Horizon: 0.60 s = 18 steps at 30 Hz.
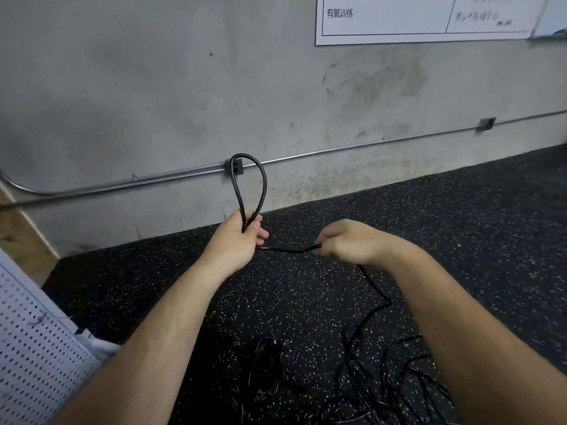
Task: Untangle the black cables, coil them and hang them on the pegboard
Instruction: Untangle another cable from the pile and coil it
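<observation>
Nearest the person, below both hands and between the forearms, a loose tangle of thin black cables lies on the black rubber floor flecked with white. One strand rises from it to the right hand, whose curled fingers pinch it, knuckles up. From there the strand runs nearly level across the short gap to the left hand. The left hand's fingers and thumb are wrapped round the base of a teardrop-shaped cable loop that stands upright above the fist.

Left of the left forearm, well apart from the hands, a white perforated metal pegboard fills the lower corner.

Beyond the hands rises a stained grey concrete wall. A thin metal conduit crosses it, with a small dark junction box behind the loop's top. Above and right of the right hand hangs a white printed sheet.
</observation>
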Each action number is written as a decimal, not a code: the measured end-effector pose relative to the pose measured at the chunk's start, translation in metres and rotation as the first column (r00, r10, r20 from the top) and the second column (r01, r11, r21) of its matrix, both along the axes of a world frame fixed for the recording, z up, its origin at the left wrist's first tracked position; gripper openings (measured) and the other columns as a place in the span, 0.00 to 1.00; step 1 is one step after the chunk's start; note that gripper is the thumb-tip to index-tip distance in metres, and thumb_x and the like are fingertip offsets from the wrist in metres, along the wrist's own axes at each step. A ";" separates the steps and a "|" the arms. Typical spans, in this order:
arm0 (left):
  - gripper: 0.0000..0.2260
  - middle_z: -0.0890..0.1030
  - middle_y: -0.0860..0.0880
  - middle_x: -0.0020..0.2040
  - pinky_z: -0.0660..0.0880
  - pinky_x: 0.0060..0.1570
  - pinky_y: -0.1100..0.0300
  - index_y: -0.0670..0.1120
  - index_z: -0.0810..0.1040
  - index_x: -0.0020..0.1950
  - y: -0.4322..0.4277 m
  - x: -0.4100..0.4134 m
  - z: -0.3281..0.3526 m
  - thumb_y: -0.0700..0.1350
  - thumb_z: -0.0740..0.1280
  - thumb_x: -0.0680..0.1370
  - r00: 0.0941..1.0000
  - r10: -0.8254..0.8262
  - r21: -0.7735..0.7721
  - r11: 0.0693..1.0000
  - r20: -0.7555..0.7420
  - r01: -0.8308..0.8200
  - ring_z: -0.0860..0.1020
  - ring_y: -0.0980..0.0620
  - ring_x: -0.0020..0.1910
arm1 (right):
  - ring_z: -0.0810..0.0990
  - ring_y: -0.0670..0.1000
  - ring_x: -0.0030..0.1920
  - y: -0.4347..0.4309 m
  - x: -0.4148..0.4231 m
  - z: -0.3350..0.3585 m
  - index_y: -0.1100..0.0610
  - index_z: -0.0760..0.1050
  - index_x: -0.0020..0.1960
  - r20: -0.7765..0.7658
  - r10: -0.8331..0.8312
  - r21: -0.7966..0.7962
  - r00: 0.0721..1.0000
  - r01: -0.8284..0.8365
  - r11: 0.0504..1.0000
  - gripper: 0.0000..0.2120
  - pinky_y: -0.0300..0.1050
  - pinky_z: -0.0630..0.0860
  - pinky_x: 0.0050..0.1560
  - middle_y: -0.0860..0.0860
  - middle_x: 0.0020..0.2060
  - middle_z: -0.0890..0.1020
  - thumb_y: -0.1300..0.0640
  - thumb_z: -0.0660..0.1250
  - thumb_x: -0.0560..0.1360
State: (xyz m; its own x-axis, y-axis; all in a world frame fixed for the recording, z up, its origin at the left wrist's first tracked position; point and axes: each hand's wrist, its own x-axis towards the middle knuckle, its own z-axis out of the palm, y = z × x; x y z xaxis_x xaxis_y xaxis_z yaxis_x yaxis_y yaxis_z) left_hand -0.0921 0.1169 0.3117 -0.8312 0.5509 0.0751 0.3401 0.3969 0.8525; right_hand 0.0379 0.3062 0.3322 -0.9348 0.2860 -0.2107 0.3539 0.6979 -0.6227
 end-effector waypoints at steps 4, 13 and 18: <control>0.11 0.84 0.56 0.56 0.70 0.55 0.62 0.49 0.70 0.68 0.002 -0.006 -0.007 0.48 0.57 0.87 0.999 -0.017 -0.074 0.997 -0.042 0.014 0.81 0.58 0.57 | 0.79 0.48 0.42 -0.002 0.004 0.012 0.47 0.83 0.49 -0.025 0.120 0.096 0.993 -0.117 0.988 0.06 0.46 0.74 0.47 0.48 0.43 0.84 0.55 0.67 0.80; 0.16 0.68 0.54 0.66 0.57 0.69 0.66 0.47 0.73 0.73 0.004 -0.001 -0.009 0.45 0.62 0.85 0.984 -0.033 -0.122 0.992 -0.176 0.012 0.67 0.56 0.69 | 0.78 0.35 0.49 -0.001 0.014 0.028 0.41 0.83 0.49 -0.200 0.109 -0.029 0.974 -0.117 0.993 0.09 0.39 0.70 0.53 0.34 0.43 0.83 0.52 0.66 0.82; 0.15 0.70 0.56 0.57 0.64 0.71 0.63 0.52 0.76 0.70 0.002 0.005 -0.009 0.43 0.64 0.84 0.963 -0.116 -0.098 0.991 -0.241 0.095 0.71 0.58 0.61 | 0.81 0.37 0.48 -0.007 0.013 0.031 0.45 0.83 0.50 -0.315 0.094 -0.042 0.944 -0.113 0.993 0.08 0.36 0.72 0.53 0.40 0.45 0.86 0.53 0.66 0.82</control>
